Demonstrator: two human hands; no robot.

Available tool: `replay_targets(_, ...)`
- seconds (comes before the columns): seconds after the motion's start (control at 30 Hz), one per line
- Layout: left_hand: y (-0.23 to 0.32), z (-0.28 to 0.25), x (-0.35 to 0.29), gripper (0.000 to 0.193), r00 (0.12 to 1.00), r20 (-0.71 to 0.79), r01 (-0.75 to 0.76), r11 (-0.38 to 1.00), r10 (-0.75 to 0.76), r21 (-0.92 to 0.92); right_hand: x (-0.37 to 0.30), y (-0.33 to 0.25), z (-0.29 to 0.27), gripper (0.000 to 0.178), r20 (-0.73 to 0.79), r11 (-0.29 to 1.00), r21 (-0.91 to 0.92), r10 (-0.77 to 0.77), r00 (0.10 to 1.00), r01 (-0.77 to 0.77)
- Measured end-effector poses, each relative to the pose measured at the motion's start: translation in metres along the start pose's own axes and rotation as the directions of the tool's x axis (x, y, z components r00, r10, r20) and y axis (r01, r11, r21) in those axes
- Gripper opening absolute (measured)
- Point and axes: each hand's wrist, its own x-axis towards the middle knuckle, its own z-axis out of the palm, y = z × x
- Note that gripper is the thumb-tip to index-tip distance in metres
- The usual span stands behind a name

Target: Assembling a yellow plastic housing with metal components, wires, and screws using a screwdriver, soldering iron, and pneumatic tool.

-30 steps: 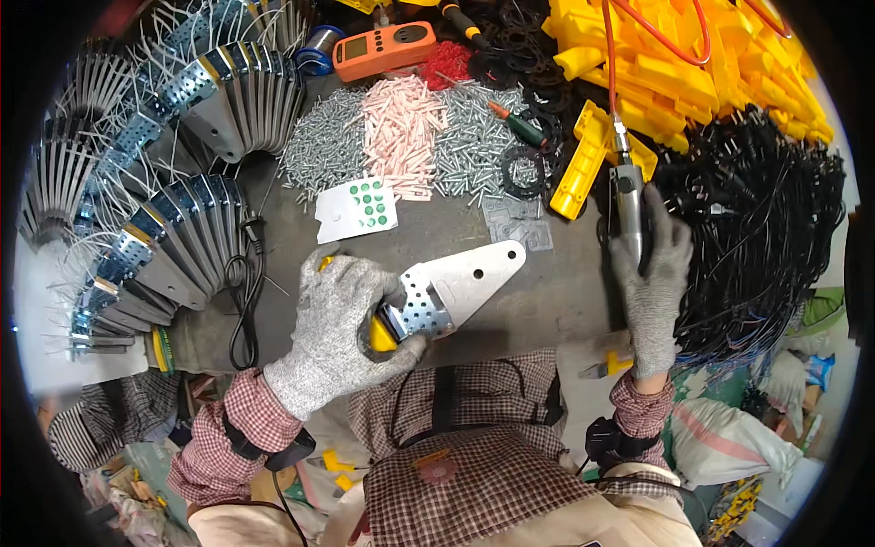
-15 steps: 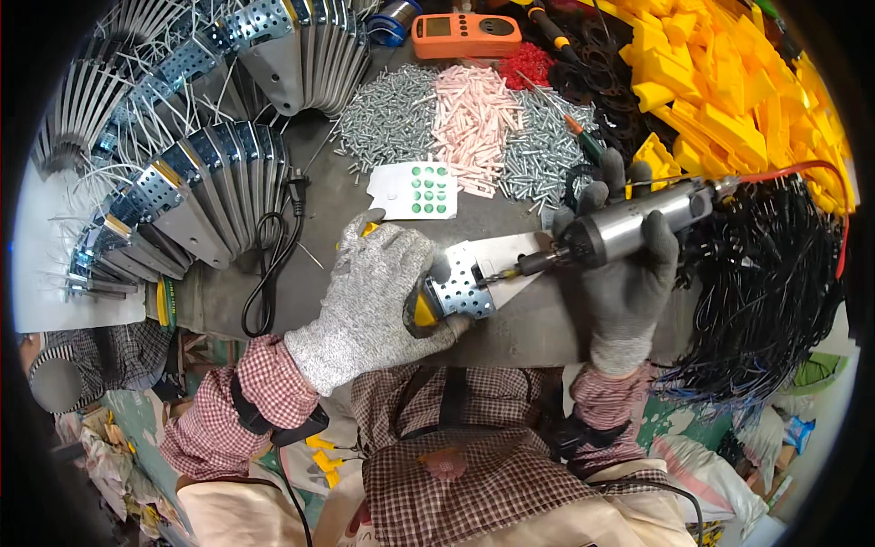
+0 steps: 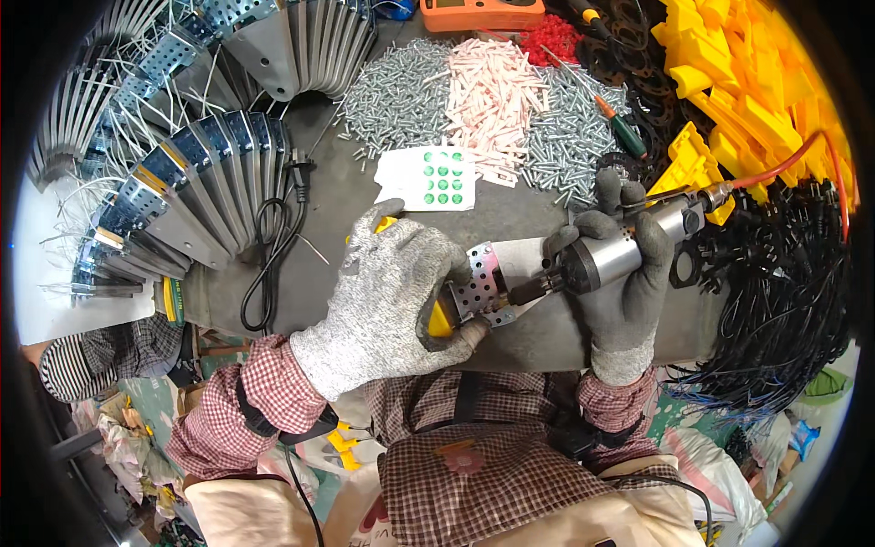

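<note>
My left hand [image 3: 374, 296], in a grey speckled glove, is wrapped round a metal-and-yellow assembly. Its perforated metal bracket [image 3: 476, 281] faces right, a yellow plastic part [image 3: 440, 319] shows under my fingers, and a flat pale metal plate [image 3: 523, 257] extends from it to the right. Much of the assembly is hidden by the glove. My right hand [image 3: 627, 305], also gloved, grips a silver air screwdriver [image 3: 606, 260] lying across the palm. The driver's bit points left and meets the bracket near its lower right side; whether a screw sits there I cannot make out.
Beyond my hands lie a card with green dots [image 3: 444, 182], silver screws [image 3: 401, 96], pink plugs [image 3: 492, 100] and a green-handled screwdriver [image 3: 624, 132]. Finished-looking metal assemblies [image 3: 200, 182] fan out at left beside a black cord [image 3: 264, 264]. Yellow parts [image 3: 766, 82] and black cables [image 3: 756, 301] crowd the right; a red hose [image 3: 793, 155] trails there.
The driver's bit has come closer in against the bracket, so less of it shows. The whole view has shifted, with the table items sitting higher. Both hands keep their grips.
</note>
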Motion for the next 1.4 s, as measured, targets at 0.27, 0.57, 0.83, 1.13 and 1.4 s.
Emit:
replay_targets(0.27,-0.004,0.003,-0.003,0.052,0.999,-0.028,-0.042,0.999,0.043,0.023,0.0,0.0,0.0,0.032,0.029,1.0,-0.015,-0.015,0.999,0.015)
replay_targets(0.57,0.002,0.003,0.0,0.046,1.0,-0.007,-0.005,0.999,0.005,0.033,-0.006,0.009,-0.001,0.02,-0.019,0.999,-0.037,-0.006,1.0,0.006)
replay_targets(0.83,0.007,0.003,0.005,0.06,0.999,0.002,-0.053,0.994,0.053,0.097,-0.018,0.015,-0.002,0.043,-0.168,0.975,-0.214,-0.097,0.981,0.06)
replay_targets(1.13,0.008,0.009,0.007,0.026,0.992,-0.12,0.033,0.999,-0.036,-0.025,-0.001,0.007,0.015,0.035,-0.091,0.955,-0.268,-0.158,0.983,0.129)
replay_targets(1.4,0.008,0.007,0.01,0.019,0.99,-0.125,0.063,0.998,-0.065,-0.018,0.008,0.013,0.019,0.03,-0.145,0.949,-0.291,-0.171,0.975,0.123)
